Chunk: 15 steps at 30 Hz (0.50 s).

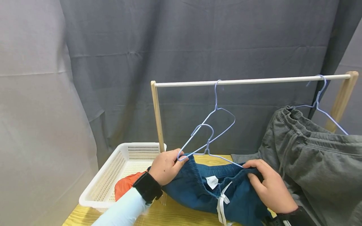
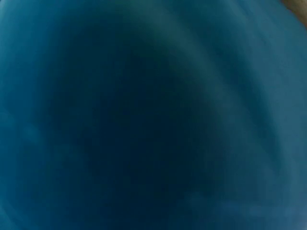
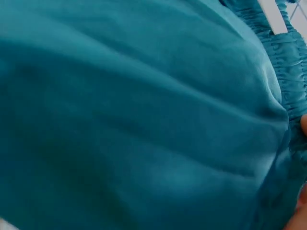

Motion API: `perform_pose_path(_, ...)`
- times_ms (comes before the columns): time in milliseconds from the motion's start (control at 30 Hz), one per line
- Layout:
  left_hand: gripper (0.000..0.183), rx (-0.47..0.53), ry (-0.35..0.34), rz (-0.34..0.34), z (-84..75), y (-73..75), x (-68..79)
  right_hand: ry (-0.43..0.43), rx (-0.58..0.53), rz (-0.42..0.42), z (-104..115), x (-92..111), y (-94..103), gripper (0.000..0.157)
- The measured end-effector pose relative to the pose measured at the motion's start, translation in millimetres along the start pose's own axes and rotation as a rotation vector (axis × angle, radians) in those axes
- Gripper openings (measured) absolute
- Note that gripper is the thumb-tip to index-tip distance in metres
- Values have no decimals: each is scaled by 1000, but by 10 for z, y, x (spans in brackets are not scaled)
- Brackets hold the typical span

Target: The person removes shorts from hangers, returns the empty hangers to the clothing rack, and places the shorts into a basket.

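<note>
Left hand and right hand pinch the blue pants at the waistband; we judge uneven pulling could slip the loose hanger, or the rail hanger snag.

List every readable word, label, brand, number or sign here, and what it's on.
None can be read in any view.
White tag inside the waistband of the blue garment: faint marks, too small and blurred to read.
Gray garment, white basket, black strap on the left wrist: no lettering visible.
Wrist views: no lettering visible on the blue fabric; the left one is badly blurred.
</note>
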<state>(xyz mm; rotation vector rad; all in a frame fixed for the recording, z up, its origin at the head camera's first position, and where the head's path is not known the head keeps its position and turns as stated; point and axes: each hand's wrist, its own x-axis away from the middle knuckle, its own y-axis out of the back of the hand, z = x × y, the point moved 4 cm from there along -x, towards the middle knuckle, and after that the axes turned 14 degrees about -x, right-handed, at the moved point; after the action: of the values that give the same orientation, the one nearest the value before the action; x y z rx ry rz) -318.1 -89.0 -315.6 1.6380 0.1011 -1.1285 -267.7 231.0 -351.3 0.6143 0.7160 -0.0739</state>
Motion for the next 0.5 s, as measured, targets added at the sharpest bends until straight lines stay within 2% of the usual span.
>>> perform_pose_path(100,25,4,30,2,27,32,0,-64,0,-4,-57,13,34,28)
perform_pose_path(233,24,22,73,-2,71,67,8,-124,-23,-4,-143,36,83,30)
perform_pose_path(500,20,27,116,-71,138,127,28,-215,-42,-15,-246,79,146,32)
